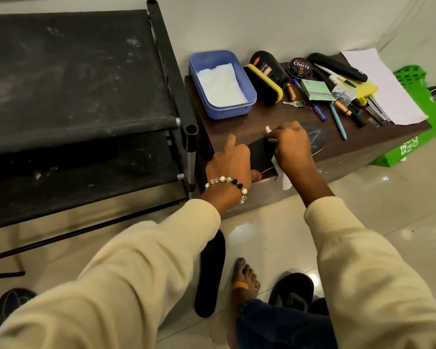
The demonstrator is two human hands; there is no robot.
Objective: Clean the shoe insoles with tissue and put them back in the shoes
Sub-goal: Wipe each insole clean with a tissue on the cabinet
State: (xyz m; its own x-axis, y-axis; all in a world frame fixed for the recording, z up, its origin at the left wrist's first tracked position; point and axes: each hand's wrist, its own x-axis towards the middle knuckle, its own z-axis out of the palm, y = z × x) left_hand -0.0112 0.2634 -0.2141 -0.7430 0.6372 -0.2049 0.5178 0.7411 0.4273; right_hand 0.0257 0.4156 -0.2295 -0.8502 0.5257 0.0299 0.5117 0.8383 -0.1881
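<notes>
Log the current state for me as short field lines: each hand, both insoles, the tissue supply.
left hand: presses down the near end of the insole on table
right hand: grips a tissue on that insole
insole on table: black, lying flat on the brown table, partly hidden by both hands
second insole: black, on the floor below, untouched
tissue supply: white sheets in the blue tub at the table's far left
shoes: dark shoe on the floor by the bare foot
</notes>
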